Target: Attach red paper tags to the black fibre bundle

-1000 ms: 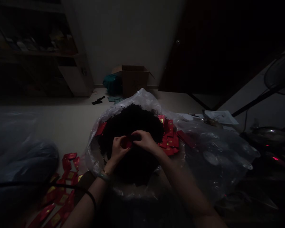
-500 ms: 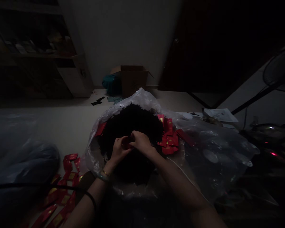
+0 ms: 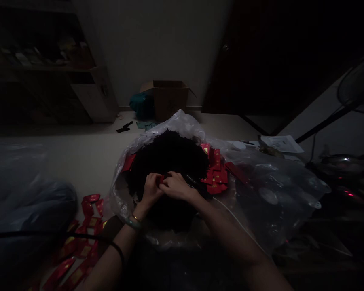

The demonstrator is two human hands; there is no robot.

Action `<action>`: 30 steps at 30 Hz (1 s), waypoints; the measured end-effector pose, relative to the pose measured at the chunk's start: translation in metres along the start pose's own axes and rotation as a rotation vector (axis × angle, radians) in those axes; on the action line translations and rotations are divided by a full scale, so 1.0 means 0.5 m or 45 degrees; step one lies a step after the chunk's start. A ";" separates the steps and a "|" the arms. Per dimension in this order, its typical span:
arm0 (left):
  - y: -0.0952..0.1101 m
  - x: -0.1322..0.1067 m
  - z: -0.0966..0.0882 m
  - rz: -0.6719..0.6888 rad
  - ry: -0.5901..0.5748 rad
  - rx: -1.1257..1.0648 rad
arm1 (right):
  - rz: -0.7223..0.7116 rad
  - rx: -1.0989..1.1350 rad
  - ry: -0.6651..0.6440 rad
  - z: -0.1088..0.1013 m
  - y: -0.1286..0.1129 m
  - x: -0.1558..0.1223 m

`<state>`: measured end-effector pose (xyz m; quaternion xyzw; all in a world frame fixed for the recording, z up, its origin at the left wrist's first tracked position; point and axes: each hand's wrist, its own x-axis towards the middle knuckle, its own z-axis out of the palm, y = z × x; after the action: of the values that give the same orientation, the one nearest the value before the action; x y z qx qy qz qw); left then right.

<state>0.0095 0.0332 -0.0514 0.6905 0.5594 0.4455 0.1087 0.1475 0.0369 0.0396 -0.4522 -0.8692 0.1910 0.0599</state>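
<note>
A large clear plastic bag (image 3: 117, 200) stands open before me, heaped with dark, loose, leaf-like material (image 3: 172, 151), perhaps tea. Over the heap, my left hand (image 3: 153, 188) and my right hand (image 3: 177, 186) meet with fingers closed around a small red packet (image 3: 161, 180). Most of that packet is hidden by the fingers. A thin shiny strip (image 3: 190, 178) shows just beyond my right hand; its kind and whether I hold it cannot be made out. Several red packets (image 3: 216, 173) with gold marks lie at the heap's right edge.
More red packets (image 3: 85, 250) are strewn at the lower left, near a black cable (image 3: 87, 235). Another clear plastic bag (image 3: 269, 196) lies to the right. A cardboard box (image 3: 171, 101) and a teal bag (image 3: 142, 105) stand by the wall. A fan (image 3: 356, 87) is at the right.
My right hand has lowered and flattened toward the left over the red packet, which shows more now. The thin shiny strip has come into sight. The view has tipped slightly.
</note>
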 end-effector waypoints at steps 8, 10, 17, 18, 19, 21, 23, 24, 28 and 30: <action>-0.004 0.004 -0.007 0.032 -0.046 -0.121 | 0.107 0.293 -0.004 0.005 0.034 0.011; -0.006 0.003 -0.004 0.044 -0.071 -0.117 | 0.095 0.327 -0.008 0.002 0.042 0.007; -0.015 0.000 0.000 -0.072 -0.063 -0.103 | -0.004 0.638 0.477 0.027 0.089 -0.001; -0.014 0.000 -0.001 -0.082 -0.054 -0.100 | 0.074 0.718 0.609 0.039 0.100 -0.001; -0.014 0.001 -0.002 -0.084 -0.048 -0.094 | 0.161 0.767 0.688 0.053 0.111 -0.002; -0.013 0.002 -0.004 -0.078 -0.036 -0.082 | 0.231 0.715 0.554 0.084 0.122 -0.006; -0.012 0.002 -0.003 -0.073 -0.029 -0.075 | 0.166 0.502 0.182 0.113 0.117 -0.014; -0.012 0.002 -0.003 -0.072 -0.025 -0.077 | 0.154 0.376 0.034 0.125 0.108 -0.018; -0.014 -0.001 -0.002 -0.065 0.006 -0.096 | 0.169 0.021 -0.138 0.144 0.057 -0.029; -0.016 -0.002 -0.002 -0.047 0.012 -0.091 | 0.129 -0.003 -0.115 0.144 0.043 -0.033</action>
<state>0.0037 0.0349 -0.0564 0.6737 0.5563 0.4663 0.1390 0.1539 0.0148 -0.0338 -0.4866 -0.8472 0.2131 0.0103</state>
